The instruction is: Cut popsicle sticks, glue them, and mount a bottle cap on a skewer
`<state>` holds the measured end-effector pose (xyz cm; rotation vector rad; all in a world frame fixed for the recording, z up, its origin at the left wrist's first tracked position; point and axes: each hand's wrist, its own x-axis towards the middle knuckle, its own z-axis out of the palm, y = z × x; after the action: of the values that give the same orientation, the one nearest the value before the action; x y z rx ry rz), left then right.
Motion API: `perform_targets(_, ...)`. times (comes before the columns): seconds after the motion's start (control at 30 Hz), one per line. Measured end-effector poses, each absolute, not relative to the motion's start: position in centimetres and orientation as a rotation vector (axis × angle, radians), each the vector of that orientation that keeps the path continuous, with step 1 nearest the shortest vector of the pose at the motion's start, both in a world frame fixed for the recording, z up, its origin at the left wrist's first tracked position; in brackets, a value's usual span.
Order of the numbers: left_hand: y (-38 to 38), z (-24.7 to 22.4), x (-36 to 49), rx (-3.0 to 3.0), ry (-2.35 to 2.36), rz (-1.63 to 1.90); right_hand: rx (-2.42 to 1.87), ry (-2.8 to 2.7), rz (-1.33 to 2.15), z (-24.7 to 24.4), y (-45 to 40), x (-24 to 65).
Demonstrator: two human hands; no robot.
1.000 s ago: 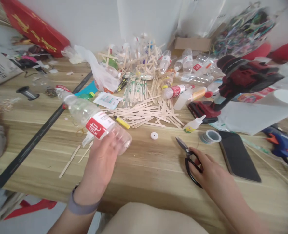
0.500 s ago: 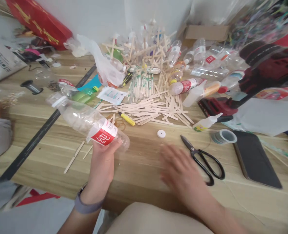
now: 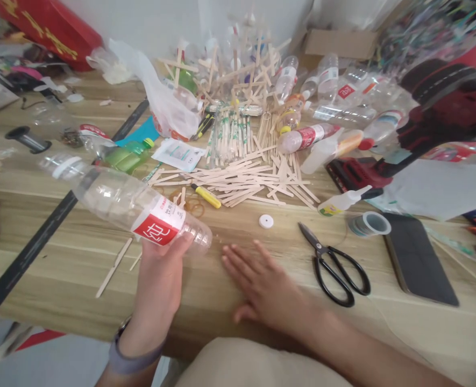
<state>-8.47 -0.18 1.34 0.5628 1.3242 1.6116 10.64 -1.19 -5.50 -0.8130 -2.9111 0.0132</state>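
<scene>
My left hand (image 3: 161, 269) is wrapped round a clear plastic bottle (image 3: 112, 199) with a red and white label, held tilted above the table, its white-ringed end up to the left. Palm down, my right hand (image 3: 262, 285) lies flat on the wooden table (image 3: 213, 317), fingers spread and holding nothing. Just beyond its fingertips sits a small white disc (image 3: 265, 221). To its right are black-handled scissors (image 3: 334, 263) with the blades partly apart. Two thin wooden sticks (image 3: 114, 267) lie left of my left wrist.
A pile of wooden craft sticks (image 3: 241, 183) and a yellow cutter (image 3: 206, 196) lie ahead, with several bottles behind. A glue bottle (image 3: 340, 202), a spool (image 3: 369, 223), a phone (image 3: 419, 258) and a red-black power tool (image 3: 435, 118) stand or lie at right.
My right hand has moved left and come down flat on the table. The bottle in my left hand has shifted a little left. The view has turned slightly right.
</scene>
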Motion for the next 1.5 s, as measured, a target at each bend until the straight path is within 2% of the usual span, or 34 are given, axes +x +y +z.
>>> perform_targets(0.17, 0.2, 0.4, -7.9, 0.626, 1.339, 1.51, -1.226, -2.705, -0.388, -4.7, -0.5, 19.1)
perform_targets(0.3, 0.4, 0.3, -6.9, 0.65, 1.307, 1.444, -1.441, -2.62, -0.576, -3.0, -0.5, 20.6)
perform_targets(0.4, 0.4, 0.3, -6.8, 0.659, 1.326, 1.427, -1.274, -2.709, -0.437, -2.6, -1.5, 18.7)
perform_targets(0.53, 0.1, 0.2, -7.1, 0.695, 1.349, 1.434, -0.891, -2.9, -0.052, -3.7, -3.2, 15.9)
perform_targets(0.67, -0.3, 0.0, -7.0, 0.681, 1.371, 1.394, -0.843, -2.968, 0.157, -4.8, -3.2, 16.1)
perform_targets(1.0, -0.7, 0.1, -6.3, 0.681, 1.342, 1.292, -1.309, -2.722, -0.334, -4.6, 3.2, 21.6)
perform_targets(1.1, -0.6, -0.1, -6.4, 0.708, 1.367, 1.282, -1.348, -2.688, -0.371, -3.7, 0.8, 20.6)
perform_targets(1.23, -0.5, -0.4, -6.2, 0.731, 1.382, 1.292, -0.899, -2.911, -0.173, -3.5, -4.5, 19.0)
perform_targets(1.33, -0.5, -0.8, -6.1, 0.75, 1.376, 1.271, -1.125, -2.885, -0.151, -4.3, -6.6, 20.4)
perform_targets(1.5, -0.3, -1.7, -6.3, 0.841, 1.421, 1.235, -1.474, -2.418, -0.423, -4.2, -7.1, 24.2)
